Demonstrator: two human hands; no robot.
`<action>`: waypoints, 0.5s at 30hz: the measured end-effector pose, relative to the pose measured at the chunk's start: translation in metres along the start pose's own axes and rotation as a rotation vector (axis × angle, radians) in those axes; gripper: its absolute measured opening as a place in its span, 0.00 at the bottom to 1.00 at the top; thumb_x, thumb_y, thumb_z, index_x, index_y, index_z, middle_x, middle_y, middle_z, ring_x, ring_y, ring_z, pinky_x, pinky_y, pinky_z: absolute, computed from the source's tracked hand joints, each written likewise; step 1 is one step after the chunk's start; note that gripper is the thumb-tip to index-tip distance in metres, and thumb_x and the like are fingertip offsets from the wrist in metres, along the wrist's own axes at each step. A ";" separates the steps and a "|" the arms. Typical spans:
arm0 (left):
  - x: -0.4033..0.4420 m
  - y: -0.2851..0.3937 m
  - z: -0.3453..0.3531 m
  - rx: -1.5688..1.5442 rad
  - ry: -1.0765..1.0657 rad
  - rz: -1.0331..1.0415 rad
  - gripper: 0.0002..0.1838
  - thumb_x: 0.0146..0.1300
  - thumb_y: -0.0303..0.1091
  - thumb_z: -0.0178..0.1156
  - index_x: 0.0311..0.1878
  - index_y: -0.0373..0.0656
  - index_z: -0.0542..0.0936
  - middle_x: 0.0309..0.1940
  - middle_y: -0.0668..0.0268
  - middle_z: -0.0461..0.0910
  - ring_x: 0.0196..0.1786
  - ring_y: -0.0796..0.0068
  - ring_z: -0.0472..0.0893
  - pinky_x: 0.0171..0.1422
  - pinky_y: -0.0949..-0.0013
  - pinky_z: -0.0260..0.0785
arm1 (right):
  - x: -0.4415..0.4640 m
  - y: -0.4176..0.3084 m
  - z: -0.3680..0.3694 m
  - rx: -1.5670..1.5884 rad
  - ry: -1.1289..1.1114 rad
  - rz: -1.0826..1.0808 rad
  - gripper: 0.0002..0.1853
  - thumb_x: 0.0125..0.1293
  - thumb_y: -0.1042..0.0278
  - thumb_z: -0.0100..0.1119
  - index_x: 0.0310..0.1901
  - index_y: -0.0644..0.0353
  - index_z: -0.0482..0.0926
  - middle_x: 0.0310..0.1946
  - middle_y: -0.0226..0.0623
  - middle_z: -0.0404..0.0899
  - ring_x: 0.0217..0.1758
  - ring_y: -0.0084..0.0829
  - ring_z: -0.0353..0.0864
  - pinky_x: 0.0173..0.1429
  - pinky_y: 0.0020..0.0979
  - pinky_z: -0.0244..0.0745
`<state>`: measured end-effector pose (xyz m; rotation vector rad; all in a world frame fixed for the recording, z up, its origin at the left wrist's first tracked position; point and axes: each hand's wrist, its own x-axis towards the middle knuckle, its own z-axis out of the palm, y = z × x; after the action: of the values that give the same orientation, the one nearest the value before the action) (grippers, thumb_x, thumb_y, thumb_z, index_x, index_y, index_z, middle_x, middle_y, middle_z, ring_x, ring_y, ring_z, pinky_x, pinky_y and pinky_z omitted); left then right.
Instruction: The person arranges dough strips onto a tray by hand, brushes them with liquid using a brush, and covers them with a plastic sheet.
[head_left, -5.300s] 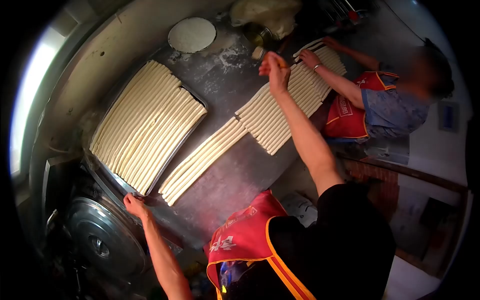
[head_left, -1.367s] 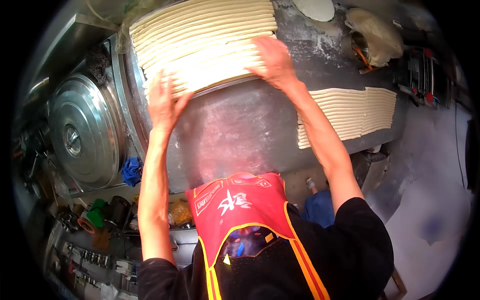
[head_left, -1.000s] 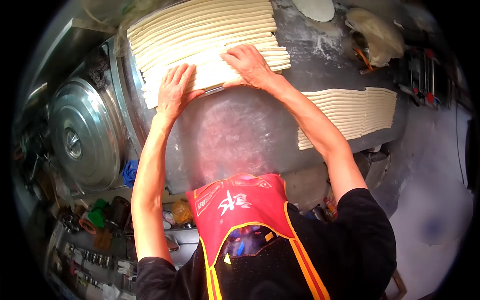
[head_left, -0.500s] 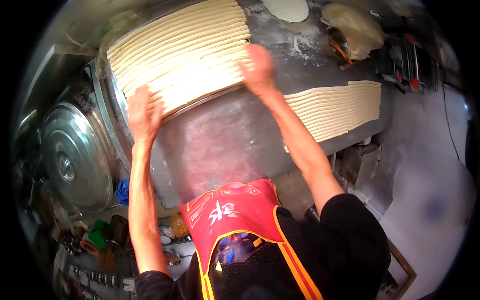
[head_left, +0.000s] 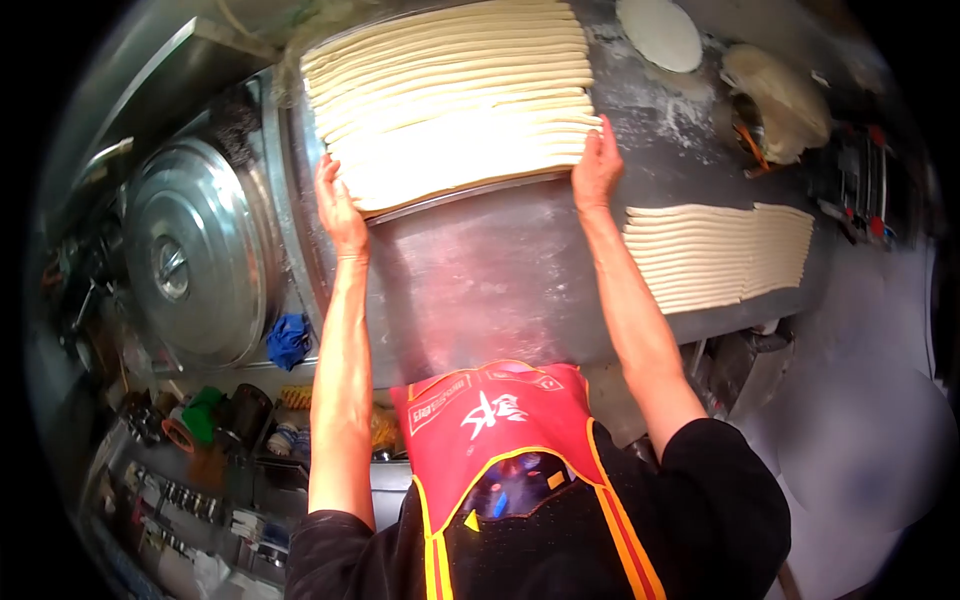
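A tray point(head_left: 465, 192) bears long pale dough strips point(head_left: 450, 90) laid side by side; glare whitens the nearest ones. At the tray's near left corner, my left hand point(head_left: 342, 212) is closed on the edge, thumb toward the dough. My right hand point(head_left: 598, 172) grips the opposite edge near the right corner, its fingers close together. The undersides of both grips are hidden. Right of my right forearm, more dough strips point(head_left: 715, 255) lie in two adjoining groups on the metal worktop point(head_left: 470, 270).
Left of the worktop is a large round metal lid point(head_left: 185, 255), with a blue cloth point(head_left: 288, 340) beside it. A white round item point(head_left: 660, 33) and a plastic-covered container point(head_left: 785, 105) stand at the back right. Flour point(head_left: 680, 115) dusts the surface there.
Both hands have come from over the dough's ends to the tray's side edges and closed there. The whole view has shifted, so the scene sits further right and lower.
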<state>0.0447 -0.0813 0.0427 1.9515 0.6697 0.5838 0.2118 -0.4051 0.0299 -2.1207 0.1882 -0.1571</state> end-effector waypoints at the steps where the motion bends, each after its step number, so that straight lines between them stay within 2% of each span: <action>1: 0.002 0.004 -0.002 0.018 0.013 0.002 0.19 0.74 0.33 0.44 0.62 0.36 0.73 0.68 0.53 0.69 0.71 0.59 0.67 0.75 0.61 0.54 | 0.003 -0.003 -0.001 0.038 -0.002 -0.039 0.20 0.72 0.67 0.52 0.63 0.65 0.75 0.46 0.45 0.85 0.47 0.31 0.83 0.53 0.32 0.75; 2: 0.002 0.007 -0.005 -0.156 0.064 -0.038 0.22 0.76 0.36 0.42 0.66 0.35 0.69 0.69 0.53 0.67 0.72 0.59 0.65 0.76 0.62 0.54 | 0.006 -0.005 -0.004 0.072 -0.004 -0.073 0.21 0.72 0.67 0.52 0.63 0.66 0.74 0.49 0.45 0.84 0.50 0.32 0.82 0.55 0.32 0.75; 3: 0.002 0.010 -0.005 -0.335 0.112 -0.076 0.26 0.77 0.40 0.39 0.70 0.35 0.66 0.71 0.53 0.65 0.73 0.59 0.64 0.76 0.62 0.53 | 0.011 -0.009 -0.007 0.061 -0.004 -0.125 0.21 0.73 0.66 0.52 0.63 0.68 0.73 0.56 0.46 0.81 0.57 0.32 0.80 0.60 0.31 0.73; 4: 0.001 0.013 -0.002 -0.327 0.116 -0.075 0.26 0.77 0.40 0.39 0.70 0.35 0.66 0.71 0.53 0.65 0.73 0.59 0.64 0.76 0.62 0.53 | 0.012 -0.021 -0.010 0.123 -0.043 -0.085 0.21 0.71 0.65 0.52 0.62 0.66 0.74 0.58 0.49 0.79 0.59 0.42 0.80 0.62 0.35 0.73; 6: -0.006 0.016 0.005 -0.054 -0.009 -0.001 0.25 0.78 0.40 0.39 0.71 0.35 0.65 0.72 0.53 0.64 0.74 0.59 0.62 0.77 0.61 0.52 | 0.011 -0.015 -0.002 -0.057 -0.077 -0.263 0.20 0.71 0.66 0.53 0.61 0.64 0.76 0.58 0.49 0.78 0.61 0.45 0.78 0.64 0.38 0.72; 8: -0.005 0.015 0.007 -0.036 0.008 0.025 0.25 0.77 0.38 0.41 0.71 0.35 0.64 0.71 0.54 0.64 0.74 0.57 0.62 0.77 0.59 0.52 | 0.011 -0.008 -0.001 -0.082 -0.075 -0.309 0.19 0.70 0.67 0.53 0.60 0.63 0.76 0.58 0.49 0.78 0.62 0.47 0.77 0.64 0.38 0.71; 10: -0.008 0.009 0.001 0.259 -0.091 0.183 0.25 0.75 0.36 0.44 0.71 0.36 0.65 0.71 0.54 0.65 0.73 0.57 0.63 0.77 0.59 0.52 | 0.012 -0.008 -0.001 -0.104 -0.079 -0.348 0.18 0.70 0.68 0.54 0.59 0.63 0.77 0.59 0.49 0.78 0.62 0.48 0.76 0.65 0.39 0.71; 12: -0.010 0.005 -0.004 0.324 -0.100 0.241 0.25 0.74 0.34 0.46 0.70 0.36 0.66 0.70 0.54 0.66 0.73 0.57 0.64 0.77 0.59 0.53 | 0.017 -0.011 -0.005 -0.074 -0.138 -0.372 0.18 0.68 0.70 0.56 0.58 0.64 0.77 0.56 0.49 0.79 0.60 0.48 0.77 0.64 0.40 0.71; 13: -0.009 0.005 -0.007 0.160 -0.099 0.143 0.24 0.73 0.32 0.45 0.70 0.35 0.66 0.70 0.54 0.67 0.72 0.58 0.66 0.76 0.60 0.54 | 0.019 -0.014 -0.008 -0.069 -0.141 -0.371 0.18 0.68 0.70 0.56 0.58 0.64 0.77 0.56 0.49 0.79 0.60 0.48 0.77 0.64 0.40 0.71; 14: -0.008 0.005 -0.010 -0.003 -0.096 0.047 0.24 0.73 0.31 0.45 0.70 0.35 0.65 0.69 0.54 0.67 0.71 0.59 0.67 0.76 0.60 0.56 | 0.022 -0.017 -0.013 -0.191 -0.121 -0.468 0.17 0.66 0.71 0.57 0.56 0.65 0.78 0.54 0.49 0.80 0.58 0.48 0.78 0.63 0.41 0.72; 15: -0.003 0.007 -0.013 -0.313 0.072 -0.136 0.22 0.72 0.28 0.47 0.68 0.34 0.68 0.64 0.56 0.71 0.66 0.65 0.71 0.73 0.63 0.59 | 0.024 -0.026 -0.017 -0.313 -0.099 -0.565 0.17 0.64 0.73 0.59 0.55 0.66 0.78 0.52 0.49 0.80 0.55 0.49 0.79 0.62 0.42 0.72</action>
<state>0.0360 -0.0778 0.0545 1.5881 0.7047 0.6362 0.2337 -0.4099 0.0615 -2.4392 -0.4803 -0.3716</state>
